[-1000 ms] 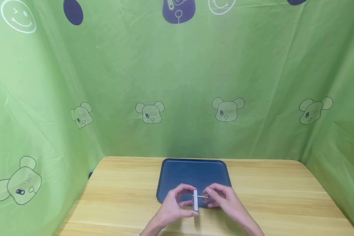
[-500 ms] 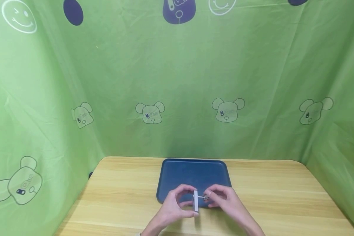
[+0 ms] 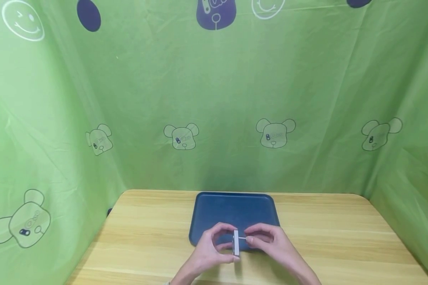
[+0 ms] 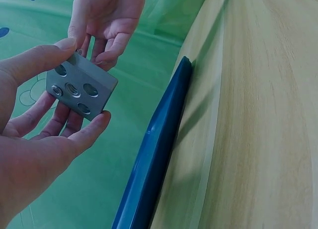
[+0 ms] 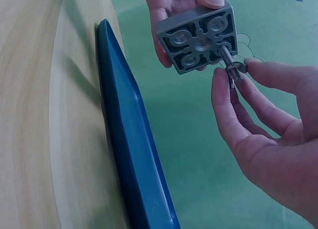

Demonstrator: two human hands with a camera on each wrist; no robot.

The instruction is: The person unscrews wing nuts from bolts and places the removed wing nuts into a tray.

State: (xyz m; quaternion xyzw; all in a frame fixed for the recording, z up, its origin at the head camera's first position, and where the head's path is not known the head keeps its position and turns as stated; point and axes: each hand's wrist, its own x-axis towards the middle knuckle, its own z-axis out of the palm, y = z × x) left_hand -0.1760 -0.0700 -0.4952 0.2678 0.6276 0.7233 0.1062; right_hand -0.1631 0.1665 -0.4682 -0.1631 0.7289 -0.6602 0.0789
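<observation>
In front of the tray, my left hand [image 3: 211, 247] grips a square grey metal block [image 3: 236, 243] by its edges, thumb on one side and fingers on the other. Several round holes pierce the block, as the left wrist view shows. A bolt head [image 4: 57, 90] sits in one corner hole. From the block's ribbed back sticks a threaded bolt [image 5: 226, 55], seen in the right wrist view. A small metal nut [image 5: 234, 68], apparently a wing nut, is on that bolt, apart from the block. My right hand [image 3: 271, 241] pinches the nut between thumb and fingertips.
A blue tray [image 3: 235, 208] lies on the wood-grain table [image 3: 146, 237] just beyond my hands. Green printed cloth [image 3: 228, 87] hangs behind the table and along both sides.
My right thumb and fingers have shifted around the nut, and the thumb now covers it in the head view. The left hand and the block have stayed nearly still.
</observation>
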